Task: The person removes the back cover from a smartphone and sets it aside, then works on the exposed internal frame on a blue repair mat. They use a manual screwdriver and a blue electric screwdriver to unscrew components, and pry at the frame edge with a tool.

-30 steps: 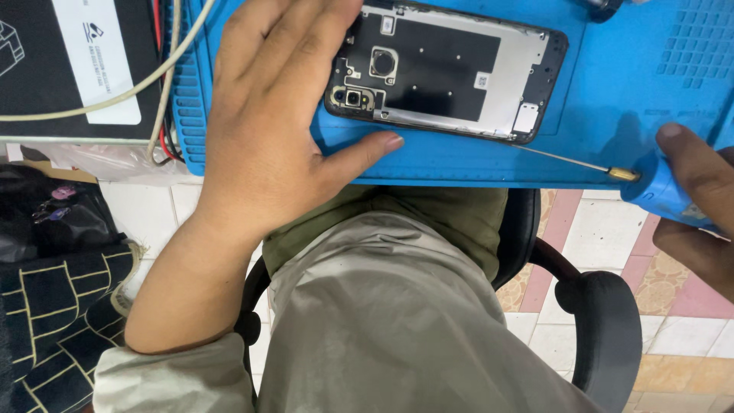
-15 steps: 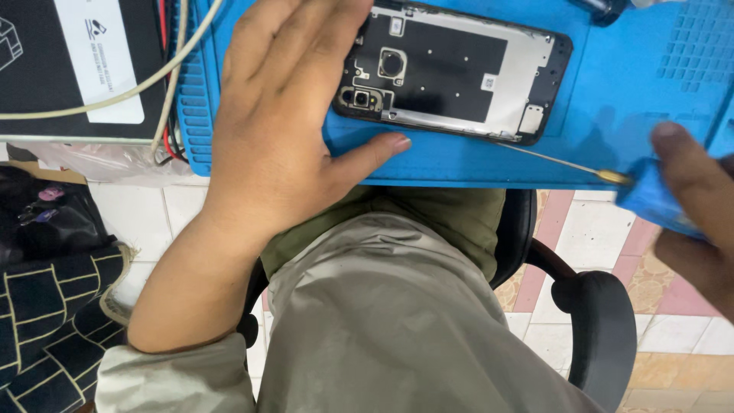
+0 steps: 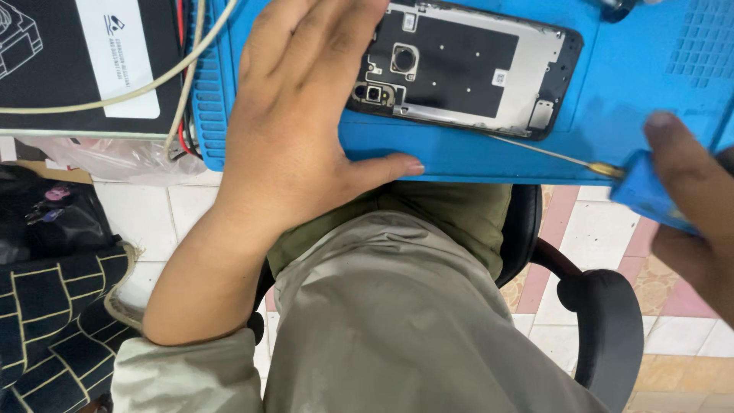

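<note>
Left hand (image 3: pixel 294 130) pins phone (image 3: pixel 466 69) near mat (image 3: pixel 650 99) edge.

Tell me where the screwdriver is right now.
In the head view, the blue-handled screwdriver is at the right edge, held in the right hand; its thin shaft reaches left toward the lower right corner of the opened phone on the blue mat.

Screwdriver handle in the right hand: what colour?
Blue, on the screwdriver in the right hand; head view.
</note>
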